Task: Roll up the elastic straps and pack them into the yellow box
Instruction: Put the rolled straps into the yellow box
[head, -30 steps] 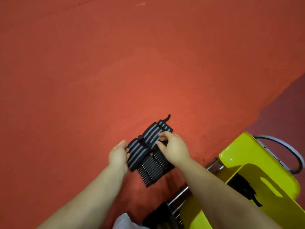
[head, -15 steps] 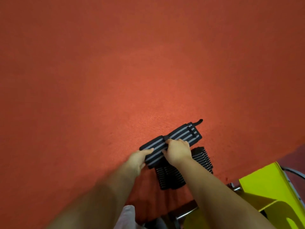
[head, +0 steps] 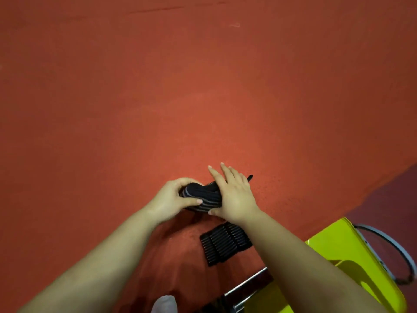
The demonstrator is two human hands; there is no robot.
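Note:
A black strap with grey stripes [head: 204, 198] is partly rolled above the red floor. My left hand [head: 173, 201] grips its rolled end, fingers and thumb curled round it. My right hand [head: 232, 195] lies flat over the rest of the strap with fingers straight, thumb under its near edge. The strap's thin black tip [head: 250, 177] pokes out past my right hand. A second black ribbed strap [head: 225, 243] lies flat on the floor just below my hands. The yellow box [head: 352, 267] stands open at the lower right, partly hidden by my right forearm.
Red carpeted floor [head: 203, 86] fills most of the view, with a darker strip [head: 388, 195] at the right. A grey curved handle [head: 399, 251] sticks out beside the box. Metal bars [head: 246, 288] and a pale rounded shape [head: 163, 304] sit at the bottom edge.
The striped strap lay stretched flat under both hands; now my left hand has rolled its left end into a bundle and lifted it, and my right hand has flattened over the remainder.

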